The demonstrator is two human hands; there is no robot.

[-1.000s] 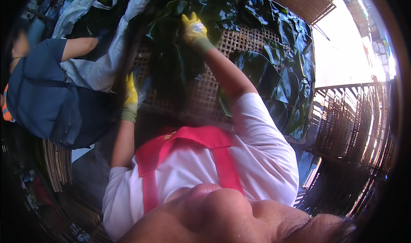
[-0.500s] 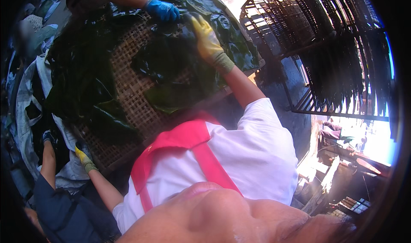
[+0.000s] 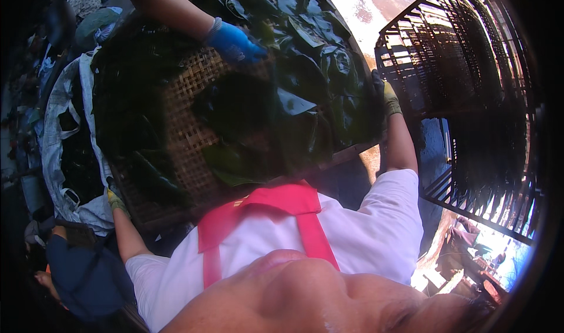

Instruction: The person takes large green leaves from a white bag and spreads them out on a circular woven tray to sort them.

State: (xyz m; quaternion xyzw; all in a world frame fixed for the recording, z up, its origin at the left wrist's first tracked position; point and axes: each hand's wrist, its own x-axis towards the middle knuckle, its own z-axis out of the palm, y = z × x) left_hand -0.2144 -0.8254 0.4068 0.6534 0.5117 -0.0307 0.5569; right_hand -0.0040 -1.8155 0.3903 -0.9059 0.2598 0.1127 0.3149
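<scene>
A large woven tray (image 3: 191,134) with a dark rim lies in front of me, mostly covered in wet, glossy dark green leaf-like sheets (image 3: 288,104). My right hand (image 3: 388,93), in a yellow glove with a dark palm, is closed at the tray's right edge, fingers partly hidden. At the left edge my left hand (image 3: 115,200), gloved alike, holds the rim; its fingertips are mostly out of sight. Another person's blue-gloved hand (image 3: 238,45) reaches over the sheets from the far side.
A white sack (image 3: 56,142) with dark contents stands left of the tray. Another person in dark blue clothing (image 3: 88,280) is at the lower left. To the right rises a slatted rack (image 3: 464,57) with dark material in it.
My right hand has gone from the sheets, beside the blue-gloved hand, out to the tray's right edge. The blue-gloved hand now extends further over the tray. My left hand stays by the left edge.
</scene>
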